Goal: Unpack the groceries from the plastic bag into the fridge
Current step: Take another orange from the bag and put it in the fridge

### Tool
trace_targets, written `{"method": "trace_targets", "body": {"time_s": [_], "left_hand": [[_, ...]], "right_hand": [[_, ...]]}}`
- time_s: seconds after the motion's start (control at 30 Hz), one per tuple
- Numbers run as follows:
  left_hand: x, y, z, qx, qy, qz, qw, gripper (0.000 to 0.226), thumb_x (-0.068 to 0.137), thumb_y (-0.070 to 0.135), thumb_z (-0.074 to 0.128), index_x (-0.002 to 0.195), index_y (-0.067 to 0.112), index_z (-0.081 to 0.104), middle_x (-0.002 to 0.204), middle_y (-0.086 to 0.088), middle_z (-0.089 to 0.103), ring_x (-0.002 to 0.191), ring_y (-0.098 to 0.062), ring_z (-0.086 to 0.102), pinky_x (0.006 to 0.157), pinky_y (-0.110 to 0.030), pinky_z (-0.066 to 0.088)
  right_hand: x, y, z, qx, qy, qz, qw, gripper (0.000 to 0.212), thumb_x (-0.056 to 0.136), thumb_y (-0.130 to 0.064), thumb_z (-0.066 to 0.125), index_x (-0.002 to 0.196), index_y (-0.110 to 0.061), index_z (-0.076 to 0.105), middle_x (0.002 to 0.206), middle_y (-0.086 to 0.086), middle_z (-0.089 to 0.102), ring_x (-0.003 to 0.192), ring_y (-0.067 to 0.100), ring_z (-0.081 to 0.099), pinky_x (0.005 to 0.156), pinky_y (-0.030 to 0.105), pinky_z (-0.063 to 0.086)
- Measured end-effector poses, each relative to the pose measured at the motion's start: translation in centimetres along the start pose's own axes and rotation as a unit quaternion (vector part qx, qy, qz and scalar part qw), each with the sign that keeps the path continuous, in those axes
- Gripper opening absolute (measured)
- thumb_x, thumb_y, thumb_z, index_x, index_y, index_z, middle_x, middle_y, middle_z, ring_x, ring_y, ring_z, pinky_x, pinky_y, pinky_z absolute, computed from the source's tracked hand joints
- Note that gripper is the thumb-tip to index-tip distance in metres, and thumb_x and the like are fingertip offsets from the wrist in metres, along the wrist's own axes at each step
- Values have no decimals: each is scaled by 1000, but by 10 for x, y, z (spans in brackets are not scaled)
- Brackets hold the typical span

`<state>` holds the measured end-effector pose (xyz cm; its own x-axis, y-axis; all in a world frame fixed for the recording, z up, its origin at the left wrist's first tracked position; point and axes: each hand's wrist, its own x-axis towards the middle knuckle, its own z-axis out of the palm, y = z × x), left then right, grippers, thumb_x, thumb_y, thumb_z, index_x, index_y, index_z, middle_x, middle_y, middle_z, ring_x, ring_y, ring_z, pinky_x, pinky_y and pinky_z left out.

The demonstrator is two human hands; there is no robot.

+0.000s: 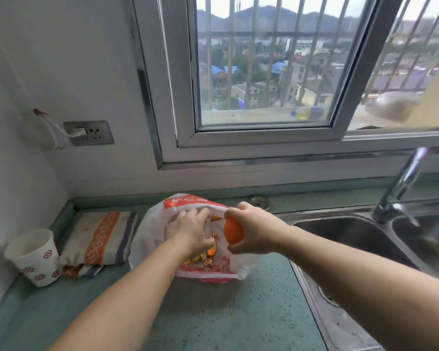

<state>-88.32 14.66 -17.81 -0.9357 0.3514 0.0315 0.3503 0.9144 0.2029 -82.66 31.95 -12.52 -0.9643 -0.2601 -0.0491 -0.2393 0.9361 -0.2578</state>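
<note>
Gripping a round orange fruit (233, 230), my right hand (254, 231) curls round it just right of the white-and-red plastic bag (157, 224) on the green speckled counter (213, 312). My left hand (192, 230) reaches into the bag's mouth, fingers bent among foil-wrapped sweets (209, 259); whether it holds anything, I cannot tell.

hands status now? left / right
Left hand: inside the plastic bag, fingers curled; held item unclear.
Right hand: gripping an orange.
</note>
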Motion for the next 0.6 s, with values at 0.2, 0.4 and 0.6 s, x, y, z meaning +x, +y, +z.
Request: {"method": "trace_targets", "body": {"time_s": [0.2,0.4,0.6], "left_hand": [[-20,96,-51,-35,19,125,991,25,89,35,47,113,27,44,109,2,57,99,-22,53,77,-36,46],[-58,282,-80,-131,6,328,936,13,96,32,33,106,25,39,113,-4,58,101,-31,56,81,-41,46],[-189,510,-108,-75,43,593,800,20,95,27,48,110,22,61,110,4,63,91,-10,56,75,-24,45]], "right_hand": [[-99,13,-56,-57,41,98,993,65,68,-49,74,121,-29,41,115,2,49,103,26,54,84,42,52],[-291,63,-120,-59,103,299,947,65,66,-52,72,116,-31,35,112,1,51,101,27,57,79,36,47],[-550,69,-169,-72,203,491,844,67,68,-53,71,119,-30,36,120,-2,50,102,22,56,84,33,47]]}}
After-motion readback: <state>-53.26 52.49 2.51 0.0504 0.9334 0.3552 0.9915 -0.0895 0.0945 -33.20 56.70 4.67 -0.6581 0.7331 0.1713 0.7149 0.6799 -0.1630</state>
